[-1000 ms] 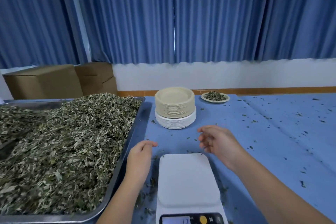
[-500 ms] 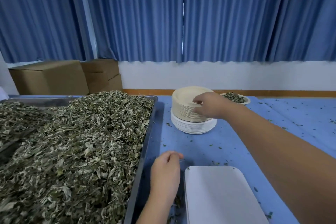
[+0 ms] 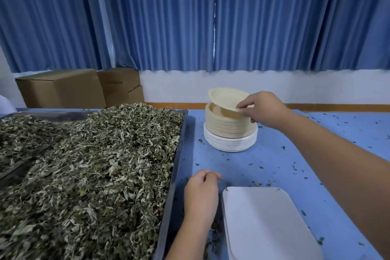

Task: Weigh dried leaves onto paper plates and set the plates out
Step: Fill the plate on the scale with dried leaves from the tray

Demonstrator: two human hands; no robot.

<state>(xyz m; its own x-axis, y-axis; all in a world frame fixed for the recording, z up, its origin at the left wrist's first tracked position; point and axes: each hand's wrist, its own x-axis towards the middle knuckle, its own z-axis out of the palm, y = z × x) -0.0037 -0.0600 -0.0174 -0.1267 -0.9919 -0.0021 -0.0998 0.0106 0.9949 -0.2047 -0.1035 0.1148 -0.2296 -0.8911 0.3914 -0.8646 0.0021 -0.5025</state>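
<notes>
The right hand (image 3: 263, 108) pinches the near rim of a tan paper plate (image 3: 226, 99), which is tilted up, its far edge raised above the stack of plates (image 3: 229, 125) it came from; that stack has tan plates on top of white ones and stands on the blue tablecloth (image 3: 274, 160), which is strewn with leaf bits. The left hand (image 3: 201, 195) is loosely curled, holding nothing visible, resting between the white scale platform (image 3: 266, 224) and the metal tray (image 3: 179, 154). The tray is heaped with dried leaves (image 3: 95, 175). Cardboard boxes (image 3: 80, 87) stand behind, under blue curtains (image 3: 211, 17).
</notes>
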